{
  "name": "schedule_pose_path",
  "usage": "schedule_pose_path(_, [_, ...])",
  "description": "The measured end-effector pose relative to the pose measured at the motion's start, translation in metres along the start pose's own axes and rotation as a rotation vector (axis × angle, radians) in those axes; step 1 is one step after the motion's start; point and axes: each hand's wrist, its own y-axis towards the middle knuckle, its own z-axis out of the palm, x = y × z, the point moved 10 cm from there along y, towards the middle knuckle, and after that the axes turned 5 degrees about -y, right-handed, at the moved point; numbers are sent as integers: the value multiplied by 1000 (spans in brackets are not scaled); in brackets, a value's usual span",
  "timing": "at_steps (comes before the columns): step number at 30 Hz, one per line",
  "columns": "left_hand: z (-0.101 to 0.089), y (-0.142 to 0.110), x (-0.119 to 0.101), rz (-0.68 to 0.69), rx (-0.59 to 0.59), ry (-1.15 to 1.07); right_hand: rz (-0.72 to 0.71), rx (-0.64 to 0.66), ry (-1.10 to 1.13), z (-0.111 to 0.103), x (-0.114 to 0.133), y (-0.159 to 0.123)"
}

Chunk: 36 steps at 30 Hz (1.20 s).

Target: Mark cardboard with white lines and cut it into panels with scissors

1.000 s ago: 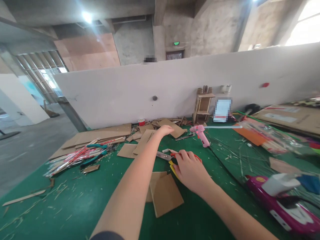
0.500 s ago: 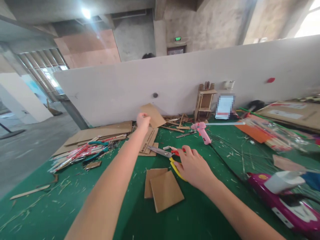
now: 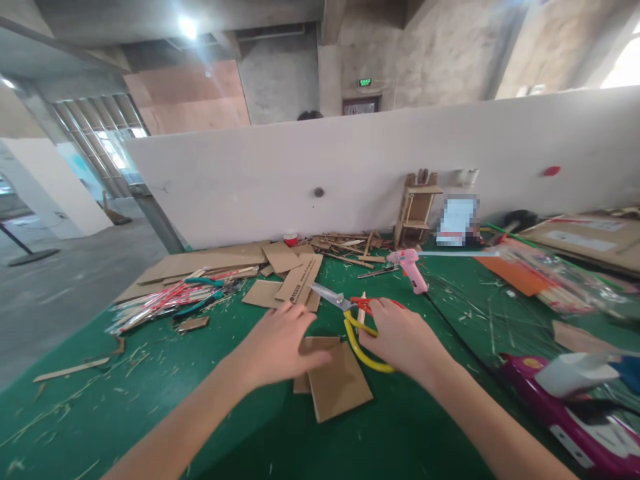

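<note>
My left hand (image 3: 283, 343) is open, fingers spread, above two overlapping brown cardboard squares (image 3: 343, 393), partly covering them; it holds nothing. My right hand (image 3: 400, 333) grips the scissors (image 3: 367, 357) by their red and yellow handles, and the metal blades point up and left. A small pale strip (image 3: 361, 310) shows beside the red handle. Just beyond the blades lies a printed cardboard piece (image 3: 303, 277), with a plain cardboard piece (image 3: 257, 293) partly under it. Another loose cardboard piece (image 3: 281, 257) rests behind these.
Bundled sticks in plastic (image 3: 150, 307) and teal-handled pliers (image 3: 200, 303) lie left. At the back are wood scraps (image 3: 345, 247), a red cup (image 3: 290, 239) and a small wooden stand (image 3: 417, 207). A pink glue gun (image 3: 413, 270) and magenta device (image 3: 575, 413) are right.
My left hand has let go of a cardboard piece at the back and come toward me over the squares. My right hand stays at the scissors, whose yellow handle shows more.
</note>
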Motion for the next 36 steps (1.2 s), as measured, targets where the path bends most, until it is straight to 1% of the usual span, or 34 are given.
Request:
schedule_pose_path(1, [8,-7,-9,19,29,24,19,-34,-11,-4,-2,2])
schedule_pose_path(3, [19,-15,-16,17,84,6,53,-113,-46,-12,-10,6])
schedule_pose_path(5, [24,-16,-14,-10,116,-66,81,-193,-97,-20,-20,10])
schedule_pose_path(7, [25,-15,-9,-53,121,-147,111,-259,-152,-27,-33,12])
schedule_pose_path(10, [24,-15,0,-160,123,-261,134,-308,-243,-31,-48,11])
schedule_pose_path(12, [25,-18,7,-247,118,-363,124,-302,-278,-25,-51,10])
schedule_pose_path(14, [28,-21,11,-315,121,-479,105,-284,-272,-14,-49,12])
schedule_pose_path(17, [32,-21,12,-345,146,-621,79,-263,-234,3,-40,17])
schedule_pose_path(19, [30,-19,15,-350,130,-646,56,-273,-217,7,-31,20])
schedule_pose_path(21, [25,-18,20,-359,90,-604,35,-328,-195,2,-21,20])
schedule_pose_path(23, [25,-17,19,-324,76,-529,-42,-345,-138,-1,-7,16])
schedule_pose_path(25, [27,-16,9,-218,59,-431,-176,-277,-54,5,11,12])
schedule_pose_path(27, [29,-16,-3,-109,-16,-284,-283,-200,7,14,25,7])
schedule_pose_path(29, [32,-16,-13,-55,-105,-137,-291,-178,34,19,27,5])
schedule_pose_path(32, [36,-10,-19,-30,-160,-11,-252,-175,64,25,23,7])
schedule_pose_path(34, [30,-4,-10,-35,-202,64,-230,-176,81,27,20,10])
schedule_pose_path(36, [16,1,12,-78,-251,160,-214,-180,89,27,18,11])
